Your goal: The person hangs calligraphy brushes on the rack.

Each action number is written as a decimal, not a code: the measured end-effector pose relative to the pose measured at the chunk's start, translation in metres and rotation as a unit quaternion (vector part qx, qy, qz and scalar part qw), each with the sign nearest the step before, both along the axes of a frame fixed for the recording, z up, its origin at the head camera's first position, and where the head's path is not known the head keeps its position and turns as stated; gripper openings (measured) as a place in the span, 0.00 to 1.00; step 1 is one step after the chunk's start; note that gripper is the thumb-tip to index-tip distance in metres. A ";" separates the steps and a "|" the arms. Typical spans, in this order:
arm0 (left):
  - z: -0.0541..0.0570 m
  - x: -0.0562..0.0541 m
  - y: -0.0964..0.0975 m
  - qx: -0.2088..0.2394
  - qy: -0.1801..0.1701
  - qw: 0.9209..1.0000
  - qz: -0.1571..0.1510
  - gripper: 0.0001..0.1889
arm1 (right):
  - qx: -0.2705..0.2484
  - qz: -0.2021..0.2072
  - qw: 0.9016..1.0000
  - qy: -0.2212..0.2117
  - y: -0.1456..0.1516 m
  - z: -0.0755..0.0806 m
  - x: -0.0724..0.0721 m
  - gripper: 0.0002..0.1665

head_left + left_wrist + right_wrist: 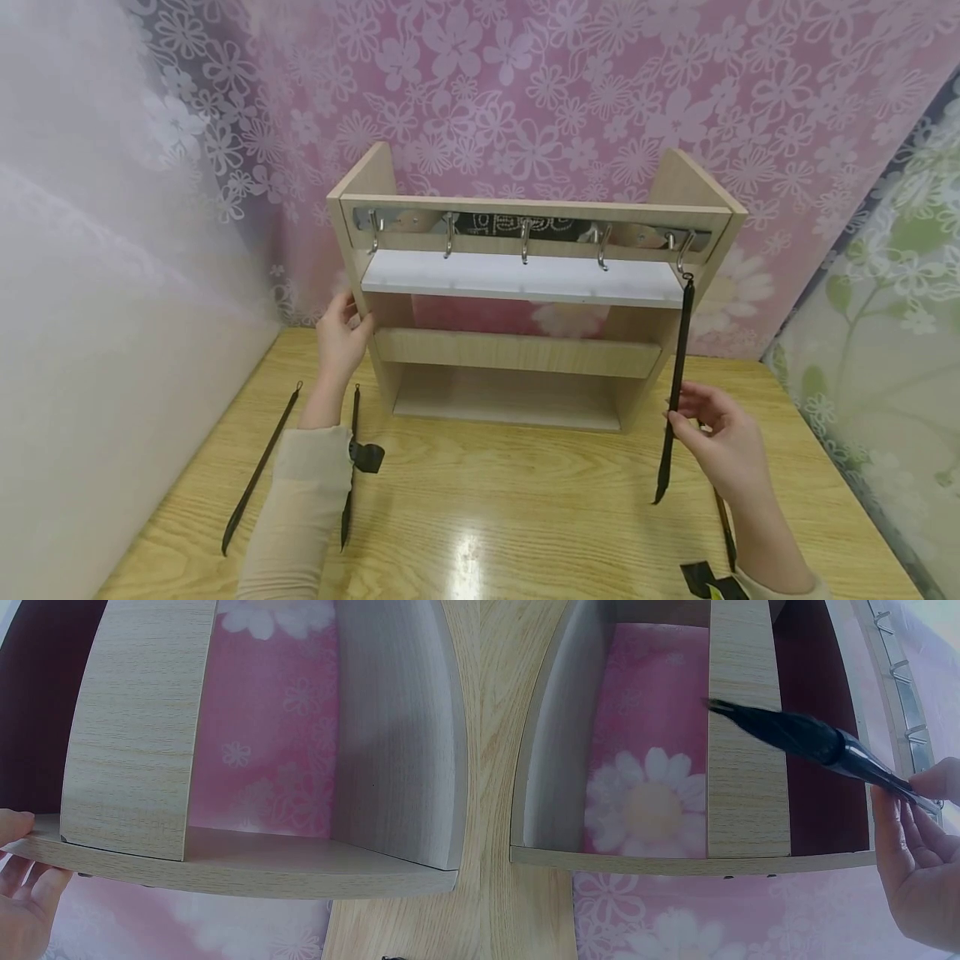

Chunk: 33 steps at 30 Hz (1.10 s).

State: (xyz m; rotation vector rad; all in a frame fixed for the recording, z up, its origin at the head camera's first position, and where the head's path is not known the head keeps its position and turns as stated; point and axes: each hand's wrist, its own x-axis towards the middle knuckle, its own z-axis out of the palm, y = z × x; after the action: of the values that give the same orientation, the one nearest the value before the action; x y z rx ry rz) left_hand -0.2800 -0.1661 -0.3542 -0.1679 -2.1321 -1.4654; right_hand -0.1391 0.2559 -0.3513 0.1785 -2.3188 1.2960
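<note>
A small wooden shelf (517, 350) stands against the wall, with a row of metal hooks (525, 242) along its upper front rail. My left hand (342, 337) grips the edge of its left side panel, thumb inside and fingers outside in the left wrist view. My right hand (720, 437) pinches a slim black brush (677, 375) between thumb and fingers, tip downward. The brush's top loop meets the lower end of the rightmost hook (685, 250); whether it is hooked on, I cannot tell. Dark bristles (780, 735) show in the right wrist view.
Two more black brushes, one at far left (261, 471) and one beside my left forearm (356, 417), lie on the wooden table (450, 492). Another brush (724, 525) lies partly hidden by my right wrist. Flowered walls (487, 100) enclose the table.
</note>
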 end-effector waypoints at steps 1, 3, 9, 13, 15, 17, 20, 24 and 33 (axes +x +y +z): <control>0.000 0.000 0.000 0.000 0.000 1.000 0.000 0.20 | 0.001 -0.002 1.000 0.000 0.000 0.000 0.000 0.19; -0.001 -0.001 0.000 0.000 0.000 1.000 0.001 0.20 | 0.005 -0.007 1.000 0.002 0.000 0.001 0.000 0.18; 0.000 -0.002 -0.001 -0.001 0.007 1.000 -0.001 0.20 | 0.004 -0.022 1.000 0.006 -0.001 0.002 0.001 0.19; 0.000 -0.002 0.000 -0.004 0.008 1.000 0.002 0.20 | -0.007 -0.029 1.000 0.011 -0.001 0.003 0.001 0.18; 0.000 -0.002 0.000 -0.005 0.006 1.000 0.002 0.19 | -0.012 -0.031 0.999 0.014 0.000 0.002 0.000 0.18; 0.000 -0.002 0.000 -0.004 0.004 1.000 0.003 0.19 | -0.013 -0.033 0.999 0.018 0.000 0.002 0.000 0.18; 0.000 -0.001 0.000 -0.002 0.003 1.000 0.004 0.19 | -0.017 -0.037 0.999 0.018 0.001 0.001 -0.001 0.19; 0.001 0.000 0.001 0.001 0.002 1.000 0.003 0.19 | -0.031 -0.042 0.999 0.015 0.001 0.001 -0.001 0.19; -0.001 -0.002 0.000 0.004 0.007 1.000 0.001 0.19 | -0.039 -0.049 0.998 0.015 0.001 0.003 -0.001 0.20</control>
State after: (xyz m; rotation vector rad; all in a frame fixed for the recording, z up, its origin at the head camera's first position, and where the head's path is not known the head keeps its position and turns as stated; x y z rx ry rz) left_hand -0.2819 -0.1663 -0.3550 -0.1739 -2.1142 -1.4668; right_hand -0.1396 0.2568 -0.3480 0.0556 -2.2187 1.3239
